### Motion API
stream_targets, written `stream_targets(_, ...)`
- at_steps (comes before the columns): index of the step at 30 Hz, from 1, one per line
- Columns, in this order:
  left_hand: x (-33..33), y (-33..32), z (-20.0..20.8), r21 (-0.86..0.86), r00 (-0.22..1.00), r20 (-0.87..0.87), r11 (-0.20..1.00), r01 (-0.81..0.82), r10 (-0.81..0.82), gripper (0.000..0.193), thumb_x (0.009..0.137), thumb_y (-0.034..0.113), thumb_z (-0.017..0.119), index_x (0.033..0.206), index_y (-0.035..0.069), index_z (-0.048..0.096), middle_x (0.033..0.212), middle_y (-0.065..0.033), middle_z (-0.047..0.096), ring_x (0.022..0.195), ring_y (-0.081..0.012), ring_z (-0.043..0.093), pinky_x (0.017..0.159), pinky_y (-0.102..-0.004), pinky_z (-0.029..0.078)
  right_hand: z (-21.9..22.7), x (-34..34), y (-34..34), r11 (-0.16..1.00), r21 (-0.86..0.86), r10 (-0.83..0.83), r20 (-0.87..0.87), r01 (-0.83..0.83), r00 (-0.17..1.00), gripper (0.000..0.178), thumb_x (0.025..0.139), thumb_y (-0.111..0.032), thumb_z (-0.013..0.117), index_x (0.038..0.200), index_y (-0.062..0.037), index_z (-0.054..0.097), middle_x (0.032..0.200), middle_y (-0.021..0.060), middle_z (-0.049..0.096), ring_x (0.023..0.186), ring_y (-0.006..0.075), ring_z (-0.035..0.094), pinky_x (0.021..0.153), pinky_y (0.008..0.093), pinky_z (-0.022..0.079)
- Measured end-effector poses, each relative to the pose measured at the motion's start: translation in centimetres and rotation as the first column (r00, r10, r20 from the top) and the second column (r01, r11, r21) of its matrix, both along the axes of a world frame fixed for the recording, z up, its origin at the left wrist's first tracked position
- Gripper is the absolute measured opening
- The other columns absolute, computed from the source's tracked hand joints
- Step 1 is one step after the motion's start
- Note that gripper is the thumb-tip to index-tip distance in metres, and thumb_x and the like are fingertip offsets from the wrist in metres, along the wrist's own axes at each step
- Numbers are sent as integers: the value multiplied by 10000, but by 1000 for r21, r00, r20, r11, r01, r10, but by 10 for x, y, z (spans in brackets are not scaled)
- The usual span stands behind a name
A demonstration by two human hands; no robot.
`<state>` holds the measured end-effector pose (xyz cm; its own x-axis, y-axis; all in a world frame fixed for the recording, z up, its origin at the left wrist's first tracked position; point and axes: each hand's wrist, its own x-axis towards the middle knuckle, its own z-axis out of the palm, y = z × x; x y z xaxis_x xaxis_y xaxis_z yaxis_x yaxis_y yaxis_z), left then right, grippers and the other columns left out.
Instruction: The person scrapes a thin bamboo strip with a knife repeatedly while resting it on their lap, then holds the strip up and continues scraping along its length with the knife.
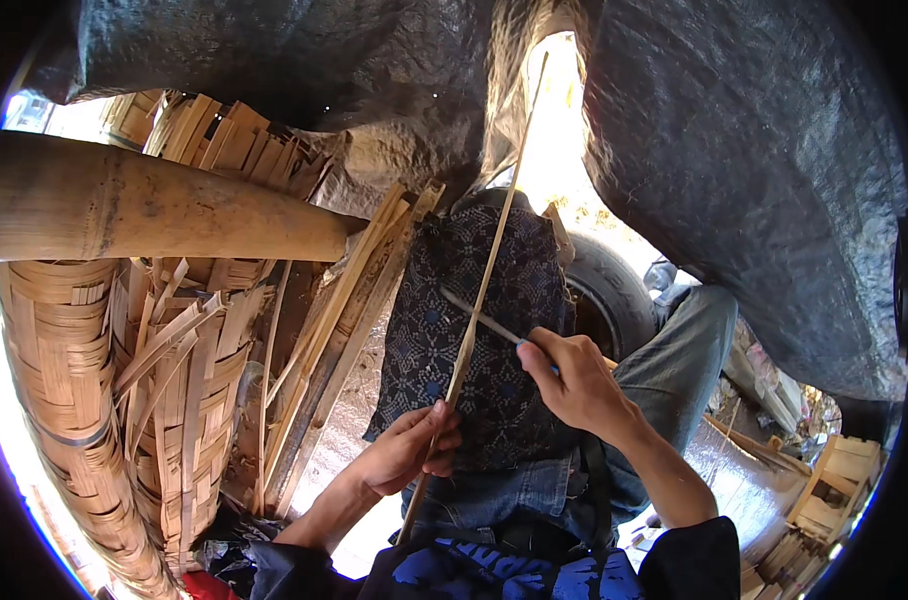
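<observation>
A long, thin bamboo strip slants from beside my body up toward the bright gap. My left hand grips its lower part between thumb and fingers. In my right hand is a knife, its handle mostly hidden by my fingers. The narrow blade points left and crosses the strip above my left hand; whether it cuts in, I cannot tell. Beneath both lies a dark patterned cloth spread over my lap.
A thick bamboo pole juts in from the left above woven bamboo baskets. Split bamboo lengths lean beside my lap. Past my jeans-clad knee stands a tyre. Dark sheeting hangs overhead, and a small wooden crate sits at right.
</observation>
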<state>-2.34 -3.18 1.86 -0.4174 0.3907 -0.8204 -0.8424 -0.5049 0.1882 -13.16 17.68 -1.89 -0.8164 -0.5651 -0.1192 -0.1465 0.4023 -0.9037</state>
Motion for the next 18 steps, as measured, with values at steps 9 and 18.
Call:
stream_targets(9, 10, 15, -8, -278, 991, -132, 960, -17, -20, 261, 925, 324, 494, 792, 100, 469, 577, 21, 405, 388, -62, 345, 356, -196, 292, 4, -3, 6, 969, 196, 187, -168, -153, 968, 382, 918, -296, 497, 696, 14, 521, 451, 166, 492, 401, 313, 542, 371, 389, 373)
stream_targets(18, 9, 23, -12, -393, 993, -101, 915, -90, 54, 267, 912, 288, 527, 848, 29, 541, 631, -47, 569, 439, -107, 511, 391, -202, 403, -10, -4, 11, 961, 197, 202, -26, -193, 979, 456, 943, -337, 440, 638, -9, 526, 404, 125, 442, 315, 244, 466, 330, 352, 331)
